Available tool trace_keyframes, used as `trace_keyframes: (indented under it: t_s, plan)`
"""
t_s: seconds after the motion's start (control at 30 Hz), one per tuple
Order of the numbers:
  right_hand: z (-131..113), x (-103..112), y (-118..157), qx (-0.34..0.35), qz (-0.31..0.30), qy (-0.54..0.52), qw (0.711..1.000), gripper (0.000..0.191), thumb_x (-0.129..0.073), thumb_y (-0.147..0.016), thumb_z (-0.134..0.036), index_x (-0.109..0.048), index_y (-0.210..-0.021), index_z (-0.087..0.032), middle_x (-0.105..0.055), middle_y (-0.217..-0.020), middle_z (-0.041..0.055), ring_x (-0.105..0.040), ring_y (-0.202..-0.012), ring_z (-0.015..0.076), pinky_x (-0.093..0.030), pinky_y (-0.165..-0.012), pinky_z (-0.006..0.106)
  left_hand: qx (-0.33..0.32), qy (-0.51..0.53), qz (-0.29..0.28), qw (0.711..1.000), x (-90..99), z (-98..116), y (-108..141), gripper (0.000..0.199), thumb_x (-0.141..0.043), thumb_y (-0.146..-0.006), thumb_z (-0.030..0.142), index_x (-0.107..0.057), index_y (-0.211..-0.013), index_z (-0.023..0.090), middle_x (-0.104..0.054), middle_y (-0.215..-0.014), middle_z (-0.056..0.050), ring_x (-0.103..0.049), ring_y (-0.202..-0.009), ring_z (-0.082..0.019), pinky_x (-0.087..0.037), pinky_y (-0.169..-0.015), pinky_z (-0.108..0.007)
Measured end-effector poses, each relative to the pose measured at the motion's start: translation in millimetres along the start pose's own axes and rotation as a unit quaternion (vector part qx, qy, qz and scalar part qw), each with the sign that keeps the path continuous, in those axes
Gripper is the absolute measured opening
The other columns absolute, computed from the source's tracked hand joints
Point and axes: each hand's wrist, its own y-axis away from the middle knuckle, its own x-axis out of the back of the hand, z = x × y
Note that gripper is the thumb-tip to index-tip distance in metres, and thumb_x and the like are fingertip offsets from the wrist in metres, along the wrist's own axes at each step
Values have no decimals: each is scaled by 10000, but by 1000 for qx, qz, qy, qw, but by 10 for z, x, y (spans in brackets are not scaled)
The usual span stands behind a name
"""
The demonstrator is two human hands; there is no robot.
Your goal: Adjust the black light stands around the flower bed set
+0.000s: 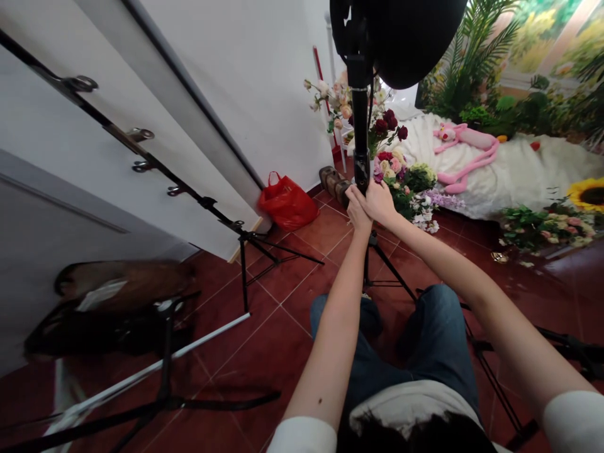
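While left fingers (355, 198) and right fingers (374, 190) grasp black stand (361, 126) | red-tiled floor (268, 352) lies below | white wall (264, 107) beyond

Left grip (360, 212) against right grip (380, 201)

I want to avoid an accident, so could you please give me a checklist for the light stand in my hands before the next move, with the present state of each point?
1. Both hands on the light stand: ok; left hand and right hand grip the pole.
2. Pole joint locked: cannot tell; no clear view of a lock setting.
3. Black fixture firmly attached on top: cannot tell; the picture cuts it off.
4. All feet of the stand flat on the floor: cannot tell; the jeans hide part of the base.
5. Floor nearby free of objects: not ok; a red plastic bag sits on the tiles.
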Motion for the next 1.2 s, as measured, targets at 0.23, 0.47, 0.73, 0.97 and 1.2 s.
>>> trace_keyframes:
  t_s: [0.23,0.47,0.73,0.97,1.2]
  plan:
    - [-120,230,-105,-38,18,1,999,629,-333,-978,-640,-560,-1184,-90,-678,-1003,191,-606,-1154,345,-436,-991,406,-5,67,-13,998,29,-31,17,446,-514,-948,383,-438,-1310,134,-684,-1190,-186,-674,-1152,-276,-533,-912,-348]
    - [-562,954,-500,5,133,6,991,639,-194,-1033,-565,-538,-1226,-62,-652,-1004,146,-635,-1145,333,-461,-952,420,-10,79,10,997,31,-22,46,522,-356,-973,578,-489,-1248,155,-675,-1218,-179,-675,-1147,-270,-536,-916,-355]
    - [-783,1355,-528,17,133,34,990,592,-329,-1030,-547,-578,-1217,-44,-679,-1129,175,-628,-1182,351,-459,-1006,459,-25,61,11,998,30,-16,26,653,-267,-961,641,-535,-1227,108,-653,-1243,-218,-663,-1170,-280,-537,-935,-354]
    - [-124,916,-506,161,106,-93,977,750,-302,-928,-756,-506,-1282,-127,-688,-1034,102,-671,-1006,258,-503,-942,432,-29,54,28,998,-51,-63,23,719,-202,-946,682,-529,-1227,106,-666,-1219,-221,-676,-1140,-285,-544,-910,-362]
    - [991,180,-213,106,-79,-164,978,779,-209,-945,-745,-717,-1073,-168,-728,-1100,115,-665,-1076,257,-460,-1037,409,-35,59,31,997,-67,-90,14,700,-214,-943,684,-531,-1200,115,-678,-1176,-215,-689,-1106,-282,-547,-880,-361]
